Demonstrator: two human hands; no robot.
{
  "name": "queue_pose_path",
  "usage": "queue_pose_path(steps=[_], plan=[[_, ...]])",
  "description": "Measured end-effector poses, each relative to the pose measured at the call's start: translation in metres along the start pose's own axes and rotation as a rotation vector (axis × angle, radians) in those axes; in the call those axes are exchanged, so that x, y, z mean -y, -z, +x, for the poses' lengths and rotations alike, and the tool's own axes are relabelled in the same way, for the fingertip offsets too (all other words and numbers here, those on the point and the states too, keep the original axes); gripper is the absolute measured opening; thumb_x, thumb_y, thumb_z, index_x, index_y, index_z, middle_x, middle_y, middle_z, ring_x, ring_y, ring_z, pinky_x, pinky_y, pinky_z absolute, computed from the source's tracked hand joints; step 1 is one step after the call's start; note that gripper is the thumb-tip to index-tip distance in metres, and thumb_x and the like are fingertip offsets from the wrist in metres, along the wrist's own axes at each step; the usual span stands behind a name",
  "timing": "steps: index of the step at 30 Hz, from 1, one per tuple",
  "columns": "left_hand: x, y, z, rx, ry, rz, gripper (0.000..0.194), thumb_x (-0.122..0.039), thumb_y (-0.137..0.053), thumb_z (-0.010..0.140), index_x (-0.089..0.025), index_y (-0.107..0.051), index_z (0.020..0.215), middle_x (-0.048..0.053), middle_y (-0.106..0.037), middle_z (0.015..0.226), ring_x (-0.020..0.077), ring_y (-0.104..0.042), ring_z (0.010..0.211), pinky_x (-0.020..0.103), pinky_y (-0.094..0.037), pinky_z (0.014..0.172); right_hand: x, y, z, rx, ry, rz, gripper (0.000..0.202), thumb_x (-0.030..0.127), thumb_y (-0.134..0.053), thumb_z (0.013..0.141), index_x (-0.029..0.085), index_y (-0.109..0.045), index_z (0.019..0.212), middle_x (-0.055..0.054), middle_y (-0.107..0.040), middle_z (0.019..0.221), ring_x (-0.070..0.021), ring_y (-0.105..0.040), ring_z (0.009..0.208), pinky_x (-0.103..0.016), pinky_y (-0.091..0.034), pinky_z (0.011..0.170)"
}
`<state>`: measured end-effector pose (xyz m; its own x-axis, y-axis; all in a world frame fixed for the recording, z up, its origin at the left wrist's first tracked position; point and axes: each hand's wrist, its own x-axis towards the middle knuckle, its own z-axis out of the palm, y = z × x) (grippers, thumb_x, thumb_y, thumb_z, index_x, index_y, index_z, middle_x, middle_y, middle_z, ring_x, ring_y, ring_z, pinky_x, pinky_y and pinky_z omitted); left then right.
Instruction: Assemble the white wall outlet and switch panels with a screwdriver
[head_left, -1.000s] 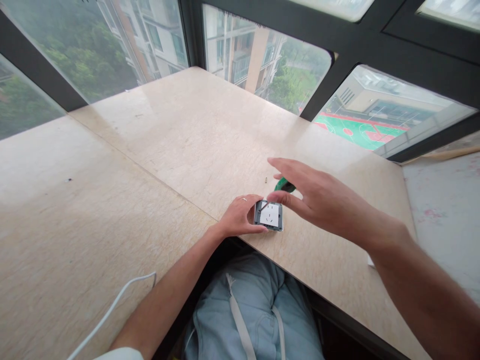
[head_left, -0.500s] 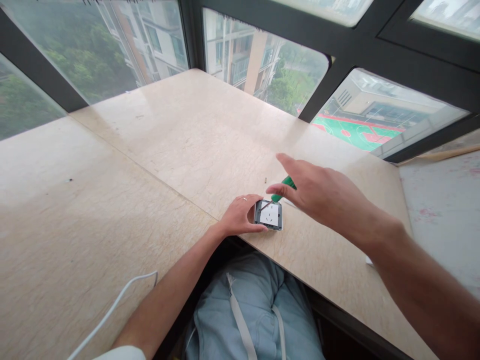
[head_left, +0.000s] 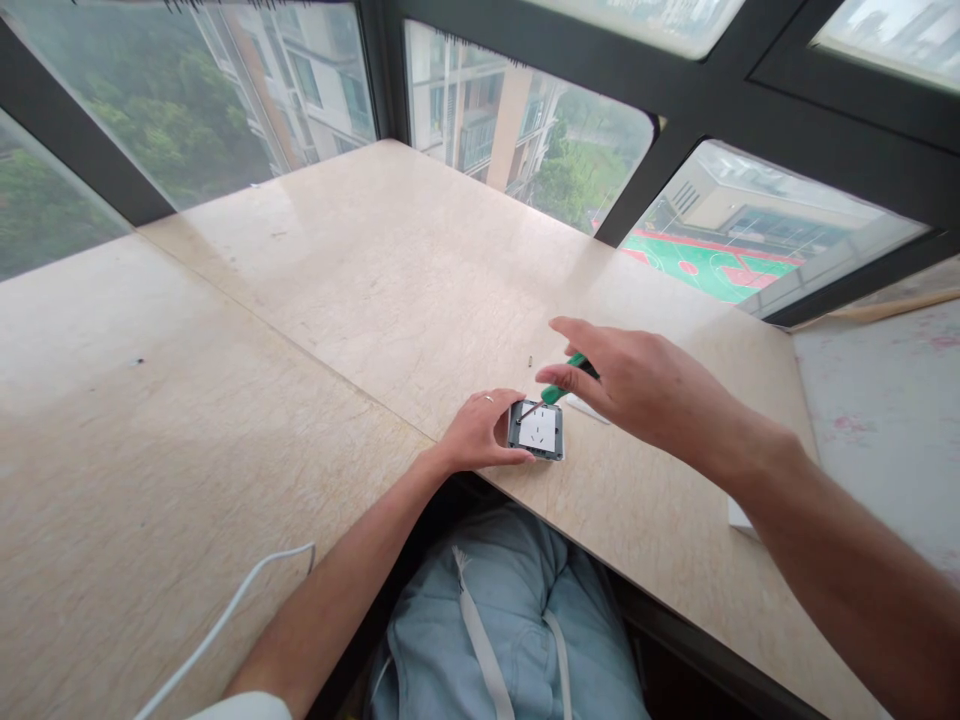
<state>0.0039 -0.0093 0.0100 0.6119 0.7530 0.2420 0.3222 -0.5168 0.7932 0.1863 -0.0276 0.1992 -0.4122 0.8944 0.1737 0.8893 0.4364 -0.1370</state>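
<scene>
Windowsill (head_left: 375, 270) | cable (head_left: 226, 611) | small piece (head_left: 530, 361) beyond socket (head_left: 538, 428) | right hand (head_left: 626, 375) partly hides screwdriver (head_left: 553, 394)

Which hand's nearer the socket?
Left. The left hand braces the socket from its left side, thumb and fingers at the edges; the right hand is above and to its right, holding the green-handled screwdriver.

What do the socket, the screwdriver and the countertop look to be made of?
Socket: probably plastic; its white middle and dark grey frame look smooth and evenly coloured.
Screwdriver: green-and-dark handle, likely plastic or rubber; thin shaft probably metal, though too small to be sure.
Countertop: polished stone or stone-look, judging by beige veining and soft sheen.
</scene>
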Motion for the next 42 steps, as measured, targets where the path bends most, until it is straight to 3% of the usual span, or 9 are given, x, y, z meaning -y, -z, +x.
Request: queue_pose_path(steps=[3,6,10,14,17,20,23,30,42], plan=[[-0.001,0.001,0.0,0.005,-0.007,-0.004,0.081,-0.056,-0.086,0.066,-0.024,-0.053,0.133,0.011,-0.063,0.138,0.0335,-0.058,0.129,0.049,-0.04,0.111,-0.001,-0.001,0.001,-0.017,-0.07,-0.073,0.037,0.042,-0.063,0.095,0.015,-0.065,0.121,-0.014,-0.075,0.089,-0.0314,-0.072,0.082,-0.041,-0.055,0.069],[0.0,0.0,0.0,-0.004,-0.032,-0.001,0.081,-0.056,-0.086,0.067,-0.023,-0.053,0.133,0.012,-0.063,0.137,0.0329,-0.059,0.127,0.048,-0.041,0.11,-0.006,0.006,-0.001,0.076,0.139,0.098,0.033,0.026,-0.06,0.095,0.02,-0.063,0.127,-0.016,-0.069,0.122,-0.0309,-0.068,0.109,-0.043,-0.056,0.088],[0.002,-0.001,0.0,-0.015,-0.039,0.015,0.081,-0.059,-0.085,0.067,-0.022,-0.053,0.133,0.012,-0.064,0.135,0.0343,-0.059,0.126,0.048,-0.042,0.109,-0.003,0.008,-0.003,0.116,0.241,0.196,0.05,0.034,-0.067,0.091,0.023,-0.055,0.138,-0.016,-0.05,0.153,-0.034,-0.052,0.136,-0.046,-0.051,0.102],[0.002,-0.001,0.0,-0.005,-0.03,0.018,0.081,-0.057,-0.085,0.067,-0.023,-0.053,0.133,0.011,-0.064,0.135,0.0343,-0.059,0.126,0.048,-0.042,0.109,0.011,0.003,0.004,0.07,-0.044,-0.048,0.048,0.05,-0.059,0.096,0.016,-0.059,0.13,-0.018,-0.074,0.114,-0.0348,-0.072,0.103,-0.042,-0.056,0.079],[0.0,0.0,0.001,0.001,-0.029,0.007,0.081,-0.055,-0.086,0.067,-0.023,-0.053,0.133,0.01,-0.063,0.137,0.0335,-0.058,0.127,0.047,-0.042,0.109,0.009,0.006,0.007,0.077,-0.231,-0.171,0.043,0.05,-0.055,0.097,0.014,-0.066,0.117,-0.015,-0.077,0.086,-0.0332,-0.074,0.083,-0.039,-0.053,0.068],[0.0,0.0,0.001,0.002,-0.028,0.011,0.081,-0.056,-0.086,0.066,-0.024,-0.053,0.133,0.011,-0.063,0.137,0.0333,-0.059,0.127,0.047,-0.042,0.108,-0.002,0.012,0.004,0.165,0.013,0.057,0.033,0.035,-0.058,0.094,0.018,-0.065,0.122,-0.013,-0.075,0.11,-0.0296,-0.072,0.098,-0.039,-0.055,0.081],[0.002,-0.001,0.0,-0.008,-0.03,0.02,0.083,-0.057,-0.086,0.066,-0.023,-0.052,0.133,0.011,-0.063,0.136,0.034,-0.059,0.126,0.048,-0.042,0.108,-0.006,0.012,0.001,0.2,0.187,0.31,0.042,0.033,-0.065,0.089,0.021,-0.06,0.129,-0.012,-0.068,0.128,-0.0273,-0.067,0.113,-0.039,-0.054,0.094],[0.003,-0.002,0.0,-0.013,-0.029,0.02,0.083,-0.058,-0.086,0.066,-0.022,-0.052,0.134,0.012,-0.063,0.137,0.0345,-0.059,0.127,0.048,-0.043,0.108,0.002,-0.003,0.002,0.049,0.0,0.362,0.039,0.028,-0.067,0.091,0.019,-0.061,0.128,-0.008,-0.076,0.11,-0.0208,-0.074,0.089,-0.032,-0.056,0.077],[0.0,0.0,0.001,-0.006,-0.02,0.009,0.083,-0.055,-0.088,0.064,-0.023,-0.053,0.133,0.012,-0.063,0.137,0.0335,-0.059,0.127,0.048,-0.042,0.109,0.001,0.019,-0.002,-0.144,-0.13,0.4,0.029,0.03,-0.066,0.089,0.021,-0.064,0.117,-0.001,-0.072,0.084,-0.0172,-0.069,0.068,-0.029,-0.052,0.062]])
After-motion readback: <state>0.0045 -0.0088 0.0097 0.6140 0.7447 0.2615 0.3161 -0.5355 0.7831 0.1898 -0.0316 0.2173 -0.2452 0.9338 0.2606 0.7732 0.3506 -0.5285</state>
